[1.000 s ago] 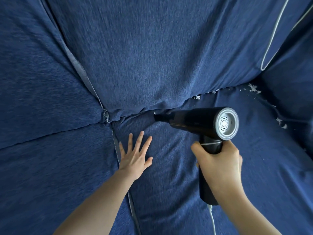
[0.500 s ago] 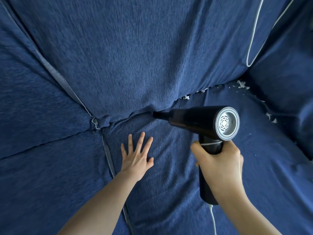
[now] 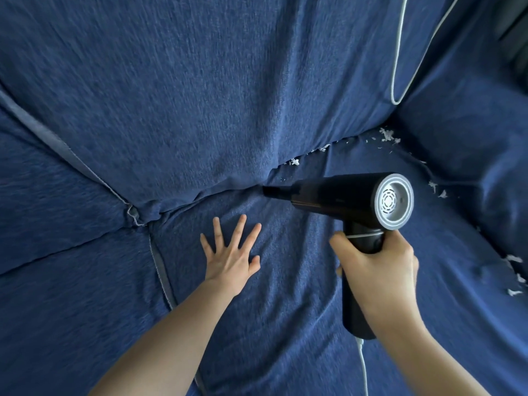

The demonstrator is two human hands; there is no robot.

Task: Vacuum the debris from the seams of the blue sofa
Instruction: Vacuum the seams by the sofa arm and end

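My right hand [image 3: 377, 270] grips the handle of a black handheld vacuum [image 3: 337, 195] with a grey round rear vent. Its narrow nozzle points left into the seam between the back cushion [image 3: 200, 95] and the seat cushion [image 3: 285, 281] of the blue sofa. My left hand [image 3: 230, 257] lies flat on the seat cushion with fingers spread, a little below and left of the nozzle. White debris flakes [image 3: 294, 162] sit in the seam just right of the nozzle, and more debris [image 3: 387, 135] lies in the corner further right.
A white cable [image 3: 398, 67] loops down the back cushion at the upper right, and another white cord [image 3: 364, 364] hangs from the vacuum's handle. More white flakes [image 3: 514, 275] lie along the right armrest seam. A second seat cushion [image 3: 71, 310] lies to the left.
The view and the vacuum have shifted right along the back seam; the nozzle now lies closer to the white flakes. My left hand has stayed flat on the seat.
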